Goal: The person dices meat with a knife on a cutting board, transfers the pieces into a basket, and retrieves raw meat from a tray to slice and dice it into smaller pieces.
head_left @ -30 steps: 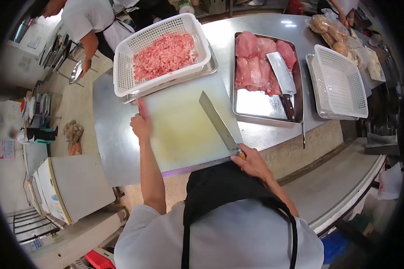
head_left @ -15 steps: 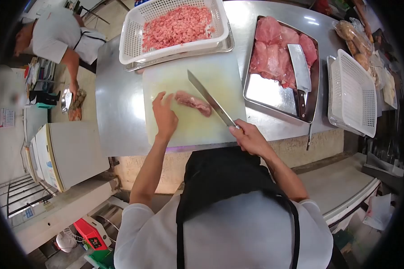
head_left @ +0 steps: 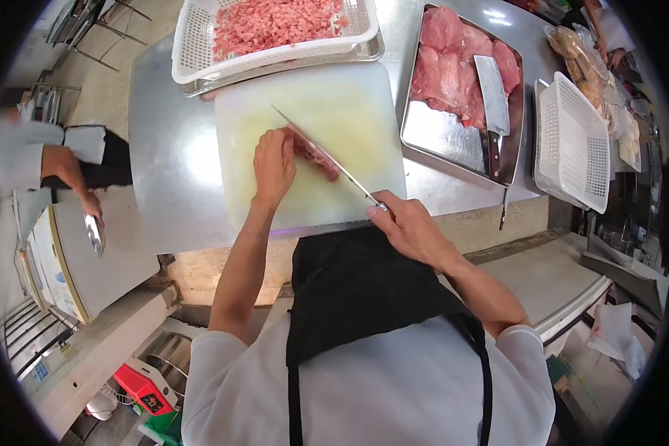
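Note:
A strip of raw meat (head_left: 321, 165) lies on the pale cutting board (head_left: 238, 186), partly hidden by the blade. My left hand (head_left: 274, 165) has its fingers curled together at the meat's far left end, pressing on it. In my right hand (head_left: 407, 229) is the handle of a long kitchen knife (head_left: 343, 172). Its blade slants up to the left along the meat's right edge, the tip beyond my left fingertips. Whether the edge has entered the meat I cannot tell.
A white basket (head_left: 267, 63) of diced meat stands behind the board. To the right, a metal tray (head_left: 438, 152) holds large meat pieces (head_left: 446, 74) and a cleaver (head_left: 492, 97). Farther right is another white basket (head_left: 572, 141). At left, a co-worker's hand (head_left: 92, 205) holds a metal dish (head_left: 94, 234).
My left hand has closed down onto the meat's end. The knife has moved left, from beside the meat to along it. The co-worker has shifted lower in view, and the dish is now tilted.

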Motion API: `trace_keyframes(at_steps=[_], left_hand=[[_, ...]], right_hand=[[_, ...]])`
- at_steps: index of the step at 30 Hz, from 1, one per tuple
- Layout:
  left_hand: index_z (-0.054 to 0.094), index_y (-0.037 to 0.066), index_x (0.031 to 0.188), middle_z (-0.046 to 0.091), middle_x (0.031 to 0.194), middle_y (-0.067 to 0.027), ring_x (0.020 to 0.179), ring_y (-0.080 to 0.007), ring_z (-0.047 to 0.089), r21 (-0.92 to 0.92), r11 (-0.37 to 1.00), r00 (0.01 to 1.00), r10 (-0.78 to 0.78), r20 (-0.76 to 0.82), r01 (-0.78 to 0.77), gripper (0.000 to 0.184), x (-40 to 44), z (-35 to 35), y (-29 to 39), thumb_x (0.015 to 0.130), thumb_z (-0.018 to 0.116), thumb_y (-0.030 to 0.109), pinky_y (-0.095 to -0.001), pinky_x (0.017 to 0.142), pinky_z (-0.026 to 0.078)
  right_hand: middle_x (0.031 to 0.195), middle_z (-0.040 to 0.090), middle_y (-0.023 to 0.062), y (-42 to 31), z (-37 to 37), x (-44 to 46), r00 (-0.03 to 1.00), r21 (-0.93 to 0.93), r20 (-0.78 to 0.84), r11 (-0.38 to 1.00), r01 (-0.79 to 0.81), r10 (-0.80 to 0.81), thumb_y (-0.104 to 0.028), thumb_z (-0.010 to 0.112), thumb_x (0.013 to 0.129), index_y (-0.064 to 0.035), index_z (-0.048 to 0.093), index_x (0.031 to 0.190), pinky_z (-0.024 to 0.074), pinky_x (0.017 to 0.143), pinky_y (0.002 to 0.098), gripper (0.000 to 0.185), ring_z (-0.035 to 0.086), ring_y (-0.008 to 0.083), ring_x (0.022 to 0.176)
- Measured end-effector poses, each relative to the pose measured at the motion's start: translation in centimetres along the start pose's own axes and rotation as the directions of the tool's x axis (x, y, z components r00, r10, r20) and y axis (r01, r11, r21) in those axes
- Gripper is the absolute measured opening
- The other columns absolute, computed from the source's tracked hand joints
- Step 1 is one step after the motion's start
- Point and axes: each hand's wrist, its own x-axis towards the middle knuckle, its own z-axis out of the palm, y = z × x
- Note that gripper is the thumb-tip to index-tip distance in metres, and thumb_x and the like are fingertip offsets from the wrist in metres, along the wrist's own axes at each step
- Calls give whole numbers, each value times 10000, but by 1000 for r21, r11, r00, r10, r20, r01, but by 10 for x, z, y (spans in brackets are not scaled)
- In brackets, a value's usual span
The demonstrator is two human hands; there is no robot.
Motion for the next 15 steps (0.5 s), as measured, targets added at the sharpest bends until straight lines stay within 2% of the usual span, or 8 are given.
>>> trace_keyframes(at_steps=[3, 6, 9, 12, 15], left_hand=[[605, 11, 1053, 570, 913, -173, 884, -379, 563, -16, 1000, 1000, -4, 19, 4, 75, 0, -1, -2, 999, 553, 10, -477, 791, 462], [589, -4, 1051, 562, 922, -196, 862, -397, 561, -67, 998, 1000, -9, -5, 9, 74, 0, 4, -1, 1004, 535, -22, -485, 767, 457], [583, -10, 1061, 554, 931, -203, 857, -401, 559, -112, 994, 1000, -19, -12, 18, 91, 0, 5, 2, 995, 525, -34, -490, 754, 456], [575, -19, 1062, 545, 930, -210, 850, -405, 559, -150, 988, 1000, -28, -7, 26, 95, 2, 5, 0, 986, 521, -39, -494, 739, 454], [571, -24, 1054, 541, 924, -209, 836, -407, 557, -164, 986, 1000, -20, -5, 19, 94, 0, 8, -9, 975, 524, -42, -492, 728, 455]], right_hand=[[689, 632, 248, -2, 7, 7, 1000, -70, -13, 997, 27, -28, -290, 571, 1071, 7, 623, 1129, 485, 702, 561, 307, 641, 505, 728], [709, 637, 263, -13, 2, 16, 998, -108, 51, 994, -32, 37, -288, 563, 1073, 3, 603, 1117, 476, 704, 579, 298, 636, 517, 740], [723, 639, 277, -9, 8, 34, 999, -200, 36, 979, 39, -32, -280, 562, 1071, 15, 589, 1100, 472, 712, 601, 298, 630, 530, 732], [751, 650, 296, -20, 10, 55, 996, -227, 87, 974, -9, 29, -283, 563, 1067, 33, 594, 1113, 479, 722, 612, 320, 631, 543, 746], [771, 641, 309, -23, 27, 82, 999, -204, 50, 979, -11, 21, -284, 528, 1080, 43, 587, 1071, 472, 735, 603, 333, 621, 556, 791]])
